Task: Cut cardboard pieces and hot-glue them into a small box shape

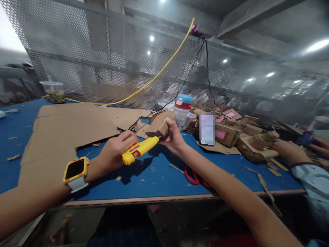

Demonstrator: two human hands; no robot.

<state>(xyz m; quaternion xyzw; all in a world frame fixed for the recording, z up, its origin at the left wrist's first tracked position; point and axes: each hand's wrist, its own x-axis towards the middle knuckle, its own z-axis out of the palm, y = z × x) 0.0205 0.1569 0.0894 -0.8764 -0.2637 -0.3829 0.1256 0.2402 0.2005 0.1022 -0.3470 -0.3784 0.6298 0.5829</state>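
My left hand (117,151), with a yellow watch on its wrist, is closed round a yellow glue gun (145,147). The gun's dark nozzle points up and right, close to the underside of a folded cardboard piece (160,124). Whether the nozzle touches the cardboard, I cannot tell. That piece is tilted and raised above the blue table, gripped by my right hand (175,140) with the thumb on its side. Red-handled scissors (191,175) lie under my right forearm, partly hidden by it.
A large cardboard sheet (69,127) covers the left of the blue table (108,187). A bottle with a blue lid (183,109), a phone (207,128) and cardboard constructions (226,135) stand to the right. Another person's hand (289,151) is at far right. A yellow cable (156,76) hangs behind.
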